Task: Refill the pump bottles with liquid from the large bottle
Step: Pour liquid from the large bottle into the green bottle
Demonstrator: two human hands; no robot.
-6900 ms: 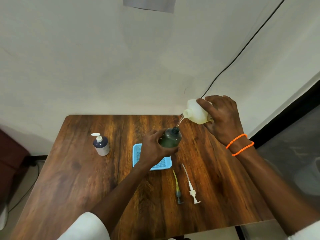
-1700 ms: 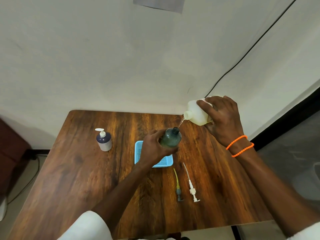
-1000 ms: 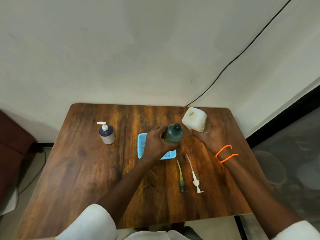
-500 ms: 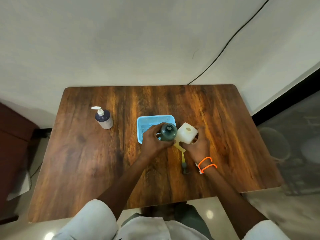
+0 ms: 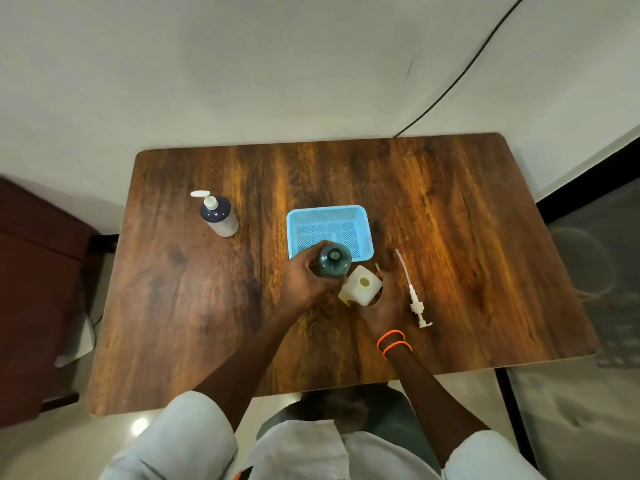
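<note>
My left hand (image 5: 302, 282) grips a dark green pump bottle (image 5: 333, 260) that stands upright with its neck uncapped, just in front of the blue basket. Right beside it, my right hand (image 5: 384, 306) holds the large white bottle (image 5: 360, 285), also upright with its mouth uncovered, down at the table. A white pump head with its tube (image 5: 414, 296) lies on the wood to the right of my right hand. Only the tip of a yellow-tubed pump (image 5: 376, 266) shows behind the white bottle. A second pump bottle (image 5: 218, 213), dark blue with a white pump fitted, stands at the left.
A blue plastic basket (image 5: 365, 226) with nothing in it sits mid-table behind the bottles. The wooden table (image 5: 180, 306) meets a white wall at the back, where a black cable (image 5: 450, 84) runs. A dark cabinet (image 5: 31, 271) is on the left.
The pouring has stopped: the white bottle went from tilted over the green bottle to upright and lowered beside it. The view has swung to look straight down at the table.
</note>
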